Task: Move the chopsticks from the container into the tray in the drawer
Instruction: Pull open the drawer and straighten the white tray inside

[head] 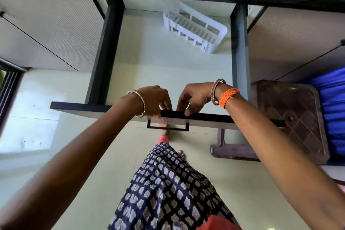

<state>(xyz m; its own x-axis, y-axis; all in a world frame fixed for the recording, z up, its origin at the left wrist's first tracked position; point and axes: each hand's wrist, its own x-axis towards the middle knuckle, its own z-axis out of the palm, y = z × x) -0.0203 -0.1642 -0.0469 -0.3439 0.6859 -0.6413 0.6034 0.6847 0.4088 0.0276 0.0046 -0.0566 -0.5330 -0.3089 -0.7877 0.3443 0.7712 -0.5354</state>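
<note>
Together, left hand (pixel 155 101) and right hand (pixel 194 99) grip the open drawer's front edge (pixel 205 116), white tray (pixel 194 28) far inside.

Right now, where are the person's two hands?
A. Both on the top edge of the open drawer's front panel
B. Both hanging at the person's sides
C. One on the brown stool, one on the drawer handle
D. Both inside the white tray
A. The left hand and right hand both curl over the drawer front, far from the white tray.

One drawer (pixel 112 107), one tray (pixel 196 32), two hands (pixel 155 101).
</note>
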